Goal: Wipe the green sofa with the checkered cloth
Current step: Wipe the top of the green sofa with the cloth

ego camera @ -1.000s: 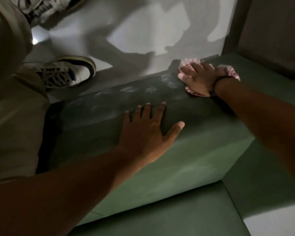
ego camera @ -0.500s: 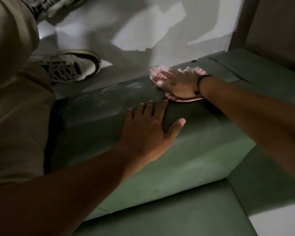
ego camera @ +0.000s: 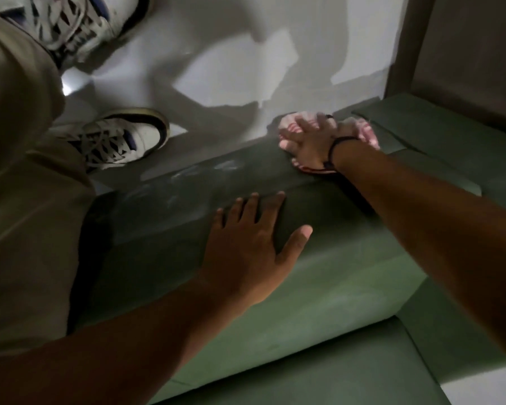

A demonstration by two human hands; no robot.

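The green sofa (ego camera: 348, 276) fills the lower right of the head view; I look down over its armrest. My right hand (ego camera: 310, 138) presses flat on the red-and-white checkered cloth (ego camera: 362, 133) at the far edge of the armrest top. The cloth shows around the fingers and behind the wrist and is blurred by motion. My left hand (ego camera: 246, 247) lies flat on the armrest nearer to me, fingers spread, holding nothing.
Pale dusty streaks (ego camera: 205, 171) mark the armrest top left of the cloth. Beyond the armrest lies a light floor (ego camera: 216, 68) with my two white sneakers (ego camera: 120, 138) and beige trousers (ego camera: 18, 171) at left. A brown panel (ego camera: 465, 54) stands at upper right.
My right hand slid the cloth left along the armrest edge, then back right a little. The left hand stayed planted. The camera shifted slightly.
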